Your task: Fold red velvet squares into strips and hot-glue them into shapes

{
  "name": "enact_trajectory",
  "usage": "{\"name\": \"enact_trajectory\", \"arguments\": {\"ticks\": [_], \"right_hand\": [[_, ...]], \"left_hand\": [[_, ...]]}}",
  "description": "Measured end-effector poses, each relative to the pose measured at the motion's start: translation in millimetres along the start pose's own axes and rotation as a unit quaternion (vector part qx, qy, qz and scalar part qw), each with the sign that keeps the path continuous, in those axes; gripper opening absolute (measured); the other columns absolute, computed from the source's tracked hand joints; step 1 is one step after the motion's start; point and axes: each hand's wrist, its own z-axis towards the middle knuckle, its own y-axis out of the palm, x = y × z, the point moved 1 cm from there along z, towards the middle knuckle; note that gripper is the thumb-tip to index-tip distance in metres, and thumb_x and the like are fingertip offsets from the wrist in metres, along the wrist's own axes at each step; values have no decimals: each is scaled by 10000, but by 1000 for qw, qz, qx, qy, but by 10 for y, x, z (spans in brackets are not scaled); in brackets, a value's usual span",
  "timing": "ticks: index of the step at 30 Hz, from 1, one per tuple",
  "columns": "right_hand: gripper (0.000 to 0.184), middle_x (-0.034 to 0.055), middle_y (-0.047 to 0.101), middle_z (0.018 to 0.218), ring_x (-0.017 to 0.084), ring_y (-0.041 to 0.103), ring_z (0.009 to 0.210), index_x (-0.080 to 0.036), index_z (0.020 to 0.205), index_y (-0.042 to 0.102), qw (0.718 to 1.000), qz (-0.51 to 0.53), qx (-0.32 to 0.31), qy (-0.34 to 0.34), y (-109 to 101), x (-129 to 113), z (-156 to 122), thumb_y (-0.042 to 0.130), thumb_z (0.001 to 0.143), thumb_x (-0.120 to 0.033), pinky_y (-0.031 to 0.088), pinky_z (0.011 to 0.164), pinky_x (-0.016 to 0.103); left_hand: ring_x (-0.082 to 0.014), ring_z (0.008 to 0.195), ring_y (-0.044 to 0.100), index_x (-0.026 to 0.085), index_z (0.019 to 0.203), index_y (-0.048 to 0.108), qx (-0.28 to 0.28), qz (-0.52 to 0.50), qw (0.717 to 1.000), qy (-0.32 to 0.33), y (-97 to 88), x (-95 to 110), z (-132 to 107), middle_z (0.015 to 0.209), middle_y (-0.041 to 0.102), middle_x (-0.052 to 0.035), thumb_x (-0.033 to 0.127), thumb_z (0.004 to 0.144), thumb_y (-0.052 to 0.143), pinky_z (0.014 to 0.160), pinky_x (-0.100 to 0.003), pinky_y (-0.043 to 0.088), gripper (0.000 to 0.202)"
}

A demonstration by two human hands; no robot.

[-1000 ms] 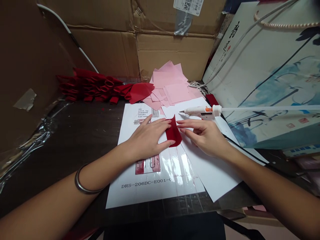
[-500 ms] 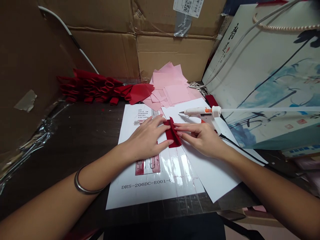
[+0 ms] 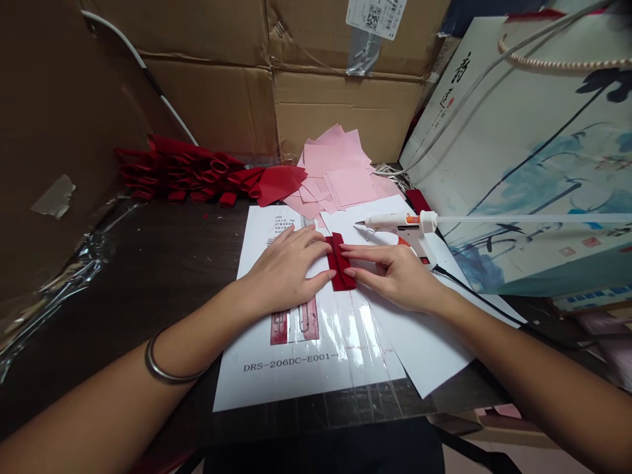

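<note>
A piece of dark red cloth lies folded lengthwise on the papers, its flap down along the middle. My left hand rests palm down with fingers spread; its index fingertip and thumb touch the cloth's left side. From the right, the fingertips and thumb of my right hand hold the folded flap against the sheet. Just beyond that hand lies a white glue gun, its nozzle pointing left and a clear glue stick jutting from its back. A printed sheet is partly hidden beneath my left hand.
Red folded cloth pieces are heaped at the back left, beside a stack of pink squares. Cardboard walls the back. A large painted bag stands at right. A black cord runs from the glue gun.
The raised flap of the red cloth is now folded flatter, with the right fingers pressing on it. The left hand stays nearly in place at the cloth's left side.
</note>
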Motion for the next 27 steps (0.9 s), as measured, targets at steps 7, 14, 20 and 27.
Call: {"name": "enact_trajectory", "arguments": {"ticks": [7, 14, 20, 27], "right_hand": [[377, -1, 679, 1248, 249, 657, 1121, -250, 1254, 651, 999, -46, 5, -25, 19, 9, -2, 615, 885, -316, 543, 954, 448], [363, -17, 679, 1244, 248, 663, 1110, -259, 1242, 658, 996, -78, 6, -34, 28, -9, -12, 614, 886, -313, 554, 934, 447], [363, -21, 677, 1249, 244, 661, 1118, -262, 1248, 654, 996, -81, 9, -38, 40, -10, 4, 610, 892, -322, 547, 948, 442], [369, -8, 670, 1264, 236, 634, 1168, -244, 1251, 654, 996, -78, 5, -45, 45, -12, 4, 606, 895, -333, 514, 1002, 423]], "left_hand": [[-279, 1288, 474, 205, 1201, 563, 2, -20, 1000, -23, 30, -32, -10, 1232, 615, -73, 393, 895, 588, 1155, -542, 253, 360], [-274, 1308, 463, 216, 1206, 583, -2, -10, 1000, -26, 22, -30, -3, 1261, 610, -69, 388, 892, 596, 1177, -522, 228, 358], [-262, 1299, 470, 219, 1200, 589, 2, -3, 1000, -23, 11, -16, -14, 1210, 627, -55, 359, 898, 580, 1174, -517, 231, 333], [-257, 1267, 493, 216, 1184, 599, 4, -6, 1000, -20, 1, -13, -9, 1190, 633, -56, 349, 893, 584, 1173, -515, 231, 321]]}}
